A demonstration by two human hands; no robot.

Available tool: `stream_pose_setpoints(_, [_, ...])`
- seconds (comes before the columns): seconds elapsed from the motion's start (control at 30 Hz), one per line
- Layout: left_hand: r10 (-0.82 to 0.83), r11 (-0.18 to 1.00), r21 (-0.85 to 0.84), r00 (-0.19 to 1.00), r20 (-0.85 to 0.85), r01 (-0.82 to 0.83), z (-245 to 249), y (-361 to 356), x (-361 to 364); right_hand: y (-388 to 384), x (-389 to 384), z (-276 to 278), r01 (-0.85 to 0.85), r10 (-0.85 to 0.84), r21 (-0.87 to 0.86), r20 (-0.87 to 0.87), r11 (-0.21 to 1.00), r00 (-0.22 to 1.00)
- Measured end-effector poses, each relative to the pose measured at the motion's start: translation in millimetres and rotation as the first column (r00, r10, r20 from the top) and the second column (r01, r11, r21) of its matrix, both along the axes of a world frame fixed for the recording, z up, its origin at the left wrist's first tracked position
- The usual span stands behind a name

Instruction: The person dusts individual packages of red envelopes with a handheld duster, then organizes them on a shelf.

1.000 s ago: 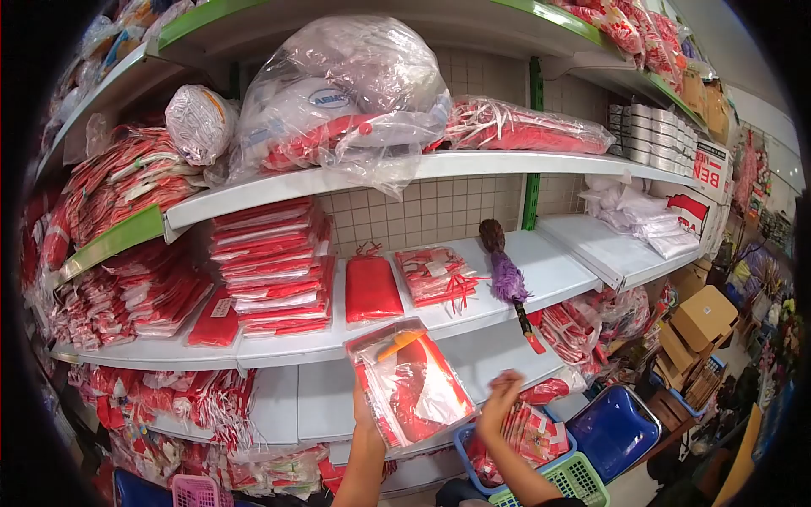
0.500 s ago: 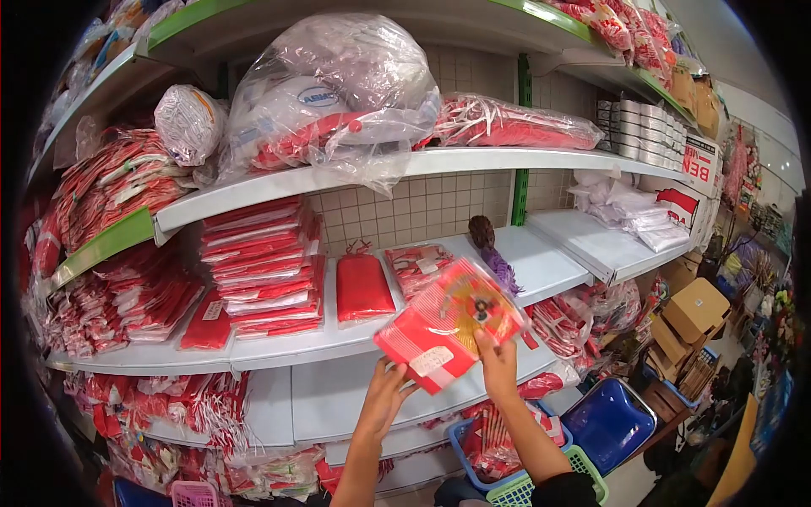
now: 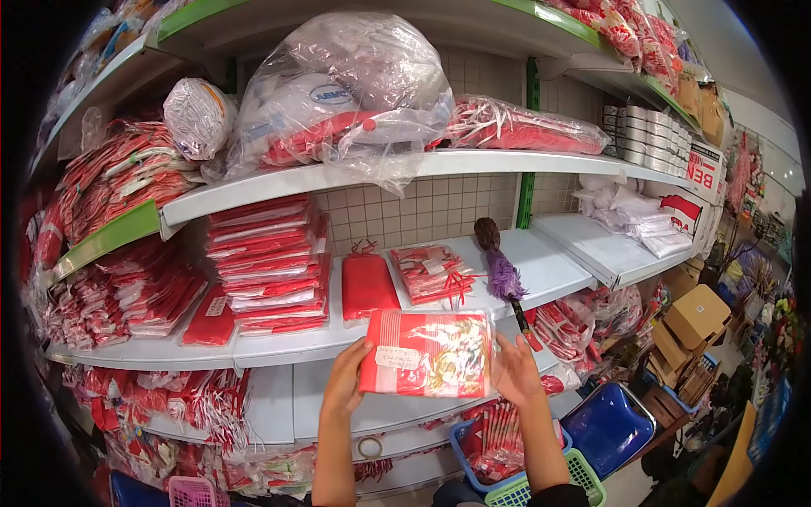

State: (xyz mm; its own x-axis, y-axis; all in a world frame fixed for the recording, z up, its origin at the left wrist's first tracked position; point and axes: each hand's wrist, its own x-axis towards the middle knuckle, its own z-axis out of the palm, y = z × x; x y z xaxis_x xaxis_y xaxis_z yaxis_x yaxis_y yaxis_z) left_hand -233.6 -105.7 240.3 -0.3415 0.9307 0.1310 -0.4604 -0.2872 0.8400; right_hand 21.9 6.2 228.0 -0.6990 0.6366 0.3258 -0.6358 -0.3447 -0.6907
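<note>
Squarely held: one flat packet (image 3: 427, 353), clear of the shelf.
Low and close, a blue basket (image 3: 463, 435) holds more packets. Above it the left hand (image 3: 345, 376) clamps the red-and-white packet's left edge and the right hand (image 3: 515, 372) its right, level before the shelf lip (image 3: 279, 348), not resting on it. Beyond lie a red stack (image 3: 266, 266) and a purple duster (image 3: 505, 277).

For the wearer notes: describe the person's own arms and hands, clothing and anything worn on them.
Both forearms are bare. The left hand and right hand wear no gloves, and no ring, watch or bracelet shows. The left arm is uncovered down to the picture's edge. On the right arm, a dark sleeve begins near the elbow.
</note>
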Motion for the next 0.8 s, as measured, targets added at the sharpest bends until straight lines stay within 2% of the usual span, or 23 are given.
stream_pose_setpoints(0.03, [-0.040, 0.998, -0.057, 0.999, -0.009, 0.040, 4.9, 1.3, -6.0, 1.2, 3.7, -0.9, -0.102, 0.101, 0.013, 0.016, 0.995, 0.995])
stream_pose_setpoints(0.07, [-0.069, 0.993, -0.101, 0.997, -0.020, 0.067, 12.1, 3.1, -8.3, 3.5, 4.3, -3.0, -0.070, 0.063, 0.041, 0.148, 0.997, 0.987])
stream_pose_setpoints(0.17, [-0.115, 0.991, -0.048, 0.986, 0.120, 0.122, 23.8, 20.2, -14.2, -1.6, -11.2, -6.3, 0.088, -0.137, 0.143, 0.387, 0.986, 0.912])
stream_pose_setpoints(0.2, [-0.132, 0.990, -0.027, 0.978, 0.164, 0.138, 27.8, 27.3, -17.0, -0.7, -20.1, -2.4, 0.133, -0.146, 0.066, 0.249, 0.989, 0.957])
stream_pose_setpoints(0.3, [-0.369, 0.897, 0.322, 0.913, 0.171, 0.302, 38.7, 50.3, -26.2, 18.5, -43.2, 26.7, 0.349, -0.353, 0.102, 0.023, 0.931, 0.935])
stream_pose_setpoints(0.33, [-0.365, 0.882, 0.363, 0.923, 0.121, 0.301, 37.8, 63.5, -28.2, 29.5, -52.6, 39.4, 0.392, -0.394, 0.123, -0.004, 0.912, 0.919])
stream_pose_setpoints(0.37, [-0.283, 0.900, 0.372, 0.953, 0.107, 0.226, 41.2, 71.3, -22.4, 42.9, -63.7, 53.0, 0.432, -0.432, 0.143, -0.033, 0.890, 0.901])
stream_pose_setpoints(0.43, [-0.040, 0.952, 0.296, 0.989, -0.142, 0.081, 28.8, 100.4, -23.8, 71.8, -90.5, 74.9, 0.503, -0.504, 0.156, -0.036, 0.850, 0.863])
stream_pose_setpoints(0.5, [0.069, 0.963, 0.269, 0.933, -0.352, 0.031, 6.2, 127.1, -24.3, 109.0, -114.7, 80.1, 0.544, -0.580, 0.278, 0.062, 0.792, 0.813])
stream_pose_setpoints(0.53, [0.118, 0.965, 0.261, 0.884, -0.452, 0.004, -0.9, 133.2, -23.0, 123.2, -126.3, 77.3, 0.548, -0.584, 0.271, 0.072, 0.792, 0.808])
stream_pose_setpoints(0.6, [0.159, 0.974, 0.227, 0.802, -0.576, -0.030, 3.1, 121.7, -12.7, 190.7, -150.6, 36.6, 0.532, -0.743, 0.605, 0.156, 0.592, 0.651])
stream_pose_setpoints(0.63, [0.173, 0.977, 0.210, 0.753, -0.635, -0.048, 6.6, 115.9, -10.6, 186.9, -154.5, 42.4, 0.473, -0.816, 0.744, 0.165, 0.471, 0.553])
stream_pose_setpoints(0.67, [0.172, 0.981, 0.180, 0.729, -0.663, -0.068, 8.8, 114.4, -12.9, 182.5, -146.4, 44.5, 0.390, -0.855, 0.789, 0.307, 0.474, 0.419])
stream_pose_setpoints(0.8, [0.162, 0.985, 0.168, 0.542, -0.824, -0.040, 2.9, 119.1, -14.7, 120.4, -126.8, 72.3, 0.397, -0.992, 0.916, 0.012, 0.061, 0.125])
